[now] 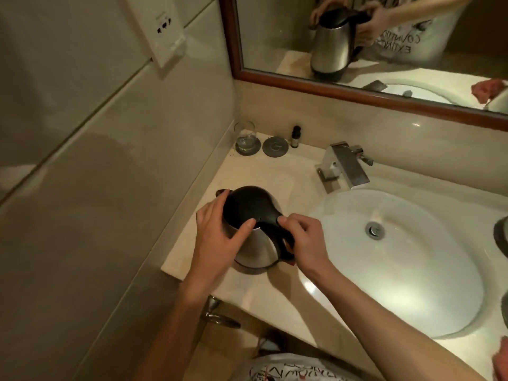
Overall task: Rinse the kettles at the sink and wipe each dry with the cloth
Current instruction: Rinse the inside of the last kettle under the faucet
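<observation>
At twelve o'clock of our kettle (254, 229) stand a glass (245, 137), a coaster (275, 146) and a small bottle (295, 136); the sink (398, 259) lies at three o'clock. Our left hand (217, 232) cups the kettle's side, thumb on its lid. Our right hand (305, 240) grips the handle.

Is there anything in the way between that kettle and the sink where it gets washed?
Nothing visible. The kettle stands on the counter just left of the sink, with bare counter between them. The faucet sits at the back, off the path. Both the left hand and right hand already hold the kettle.
</observation>
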Demonstrator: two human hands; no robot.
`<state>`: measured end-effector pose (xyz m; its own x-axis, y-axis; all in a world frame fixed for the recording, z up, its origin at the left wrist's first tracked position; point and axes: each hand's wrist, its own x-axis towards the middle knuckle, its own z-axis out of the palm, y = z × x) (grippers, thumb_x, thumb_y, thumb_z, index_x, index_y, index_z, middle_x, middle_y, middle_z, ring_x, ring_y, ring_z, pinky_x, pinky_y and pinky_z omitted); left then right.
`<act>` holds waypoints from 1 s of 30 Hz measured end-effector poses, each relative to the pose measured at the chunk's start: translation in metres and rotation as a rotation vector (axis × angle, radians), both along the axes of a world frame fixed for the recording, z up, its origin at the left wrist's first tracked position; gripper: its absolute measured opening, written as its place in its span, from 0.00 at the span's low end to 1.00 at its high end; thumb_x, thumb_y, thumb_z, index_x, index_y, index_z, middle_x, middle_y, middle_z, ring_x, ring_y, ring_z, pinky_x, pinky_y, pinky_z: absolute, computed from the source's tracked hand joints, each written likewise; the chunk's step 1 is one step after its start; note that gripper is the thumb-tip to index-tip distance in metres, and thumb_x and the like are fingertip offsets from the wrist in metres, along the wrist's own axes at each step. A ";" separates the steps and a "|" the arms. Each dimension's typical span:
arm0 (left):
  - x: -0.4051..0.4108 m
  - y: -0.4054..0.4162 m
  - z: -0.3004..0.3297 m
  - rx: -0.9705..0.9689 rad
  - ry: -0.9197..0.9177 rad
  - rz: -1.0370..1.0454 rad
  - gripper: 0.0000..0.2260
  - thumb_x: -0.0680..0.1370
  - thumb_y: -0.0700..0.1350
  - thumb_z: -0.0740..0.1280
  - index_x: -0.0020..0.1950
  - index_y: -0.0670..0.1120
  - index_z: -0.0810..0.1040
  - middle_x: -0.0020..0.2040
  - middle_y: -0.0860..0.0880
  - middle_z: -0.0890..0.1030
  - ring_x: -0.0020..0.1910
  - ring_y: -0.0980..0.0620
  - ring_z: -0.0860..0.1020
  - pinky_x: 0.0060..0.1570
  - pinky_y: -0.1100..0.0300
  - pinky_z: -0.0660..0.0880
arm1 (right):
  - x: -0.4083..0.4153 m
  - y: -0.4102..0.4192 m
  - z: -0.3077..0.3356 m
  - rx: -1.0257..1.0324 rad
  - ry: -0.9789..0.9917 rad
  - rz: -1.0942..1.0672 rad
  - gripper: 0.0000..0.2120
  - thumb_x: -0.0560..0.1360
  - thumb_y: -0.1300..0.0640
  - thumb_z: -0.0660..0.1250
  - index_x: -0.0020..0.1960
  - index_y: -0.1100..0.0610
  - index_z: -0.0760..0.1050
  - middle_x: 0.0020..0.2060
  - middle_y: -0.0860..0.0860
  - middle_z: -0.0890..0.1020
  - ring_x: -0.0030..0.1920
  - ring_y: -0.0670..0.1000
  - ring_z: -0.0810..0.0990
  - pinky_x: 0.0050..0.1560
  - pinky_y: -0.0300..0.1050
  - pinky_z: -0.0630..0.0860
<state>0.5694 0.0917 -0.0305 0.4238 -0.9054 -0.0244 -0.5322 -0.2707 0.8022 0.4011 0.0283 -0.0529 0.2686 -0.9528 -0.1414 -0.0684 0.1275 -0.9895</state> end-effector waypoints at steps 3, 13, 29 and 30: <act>-0.024 -0.015 -0.001 -0.011 -0.031 -0.062 0.36 0.73 0.61 0.71 0.78 0.58 0.62 0.71 0.55 0.63 0.68 0.60 0.63 0.64 0.67 0.61 | -0.035 -0.008 0.003 -0.003 -0.006 -0.052 0.21 0.74 0.47 0.69 0.27 0.56 0.70 0.22 0.51 0.68 0.25 0.51 0.67 0.28 0.41 0.64; -0.125 -0.083 -0.011 0.042 0.006 -0.372 0.35 0.76 0.58 0.72 0.80 0.57 0.61 0.74 0.56 0.68 0.67 0.64 0.62 0.65 0.63 0.62 | -0.150 -0.017 0.001 0.033 0.043 -0.314 0.22 0.74 0.45 0.69 0.28 0.56 0.70 0.23 0.52 0.69 0.25 0.51 0.68 0.29 0.40 0.65; -0.182 -0.154 -0.043 0.000 -0.029 -0.673 0.32 0.74 0.49 0.76 0.76 0.55 0.68 0.73 0.58 0.70 0.71 0.61 0.67 0.71 0.64 0.64 | -0.192 -0.025 -0.069 0.307 0.099 -0.553 0.23 0.81 0.50 0.68 0.33 0.64 0.72 0.22 0.53 0.71 0.24 0.52 0.69 0.31 0.44 0.66; -0.184 -0.159 -0.041 -0.039 -0.066 -0.708 0.29 0.76 0.49 0.74 0.75 0.53 0.69 0.71 0.59 0.70 0.70 0.62 0.66 0.70 0.67 0.62 | -0.188 -0.026 -0.073 0.338 0.102 -0.568 0.24 0.81 0.49 0.68 0.34 0.66 0.72 0.23 0.54 0.71 0.25 0.53 0.70 0.30 0.45 0.66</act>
<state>0.3855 -0.0672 -0.0715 -0.2668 -0.9635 0.0195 -0.6173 0.1864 0.7643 0.2130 0.0024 -0.1263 -0.2923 -0.8410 -0.4552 0.0100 0.4733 -0.8808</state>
